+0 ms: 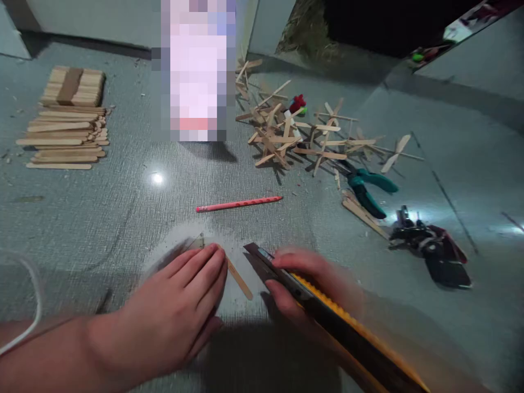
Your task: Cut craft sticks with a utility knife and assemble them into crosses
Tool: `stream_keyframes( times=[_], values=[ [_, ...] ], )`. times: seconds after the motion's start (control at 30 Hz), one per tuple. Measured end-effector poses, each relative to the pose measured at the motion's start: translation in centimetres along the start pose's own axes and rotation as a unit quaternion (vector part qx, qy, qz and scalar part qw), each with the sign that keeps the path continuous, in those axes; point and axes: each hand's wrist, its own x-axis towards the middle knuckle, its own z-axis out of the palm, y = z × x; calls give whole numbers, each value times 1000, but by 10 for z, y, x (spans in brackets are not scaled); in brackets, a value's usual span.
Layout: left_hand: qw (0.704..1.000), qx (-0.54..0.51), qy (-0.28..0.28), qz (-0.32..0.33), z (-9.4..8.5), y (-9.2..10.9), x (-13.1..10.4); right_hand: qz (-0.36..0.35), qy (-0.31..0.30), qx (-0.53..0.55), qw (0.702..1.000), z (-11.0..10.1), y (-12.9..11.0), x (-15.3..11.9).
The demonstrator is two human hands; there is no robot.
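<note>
My left hand (180, 300) presses down with its fingers close together on a wooden craft stick (239, 277). The stick's lower right end sticks out from under the fingertips; its other end is hidden. A piece of clear plastic, perhaps a ruler (198, 240), shows just beyond the knuckles. Wrapped in my right hand (303, 284) is a yellow and black utility knife (323, 308), its blade out and pointing up and left. The blade tip is a short way right of the stick, apart from it. My right hand is partly blurred.
A pink pencil (239, 204) lies ahead of my hands. Loose craft sticks (65, 136) and a banded bundle (88, 87) lie at left. Crossed stick pieces (282, 136) are heaped at back right, near teal-handled pliers (370, 188) and a black clamp-like tool (434, 251). A white cable (35, 289) curves at left.
</note>
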Motion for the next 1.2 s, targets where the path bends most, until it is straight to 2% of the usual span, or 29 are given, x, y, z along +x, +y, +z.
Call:
stream_keyframes(
  times=[0.1, 0.23, 0.37, 0.57, 0.77, 1.03, 1.2],
  values=[
    [1000, -7, -6, -11, 1, 0, -1, 25, -38, -35, 998, -1, -6, -1],
    [1000, -16, -8, -11, 2, 0, -2, 1, -72, -5, 997, -3, -7, 0],
    [1000, -23, -10, -17, 4, 0, -3, 9, -86, 23, 996, -4, -3, -2],
    [999, -37, -3, -22, 6, 0, -2, -39, -112, 51, 992, -3, -1, 3],
    [998, -52, 3, -27, 5, 0, -2, -33, -92, 61, 993, 1, -5, 5],
    [998, -55, -7, -33, 12, 0, -4, -36, -123, 102, 987, 3, -2, 5],
    [998, -54, -3, -37, 10, 1, -4, -27, -101, 81, 991, 7, -1, 0]
  ],
)
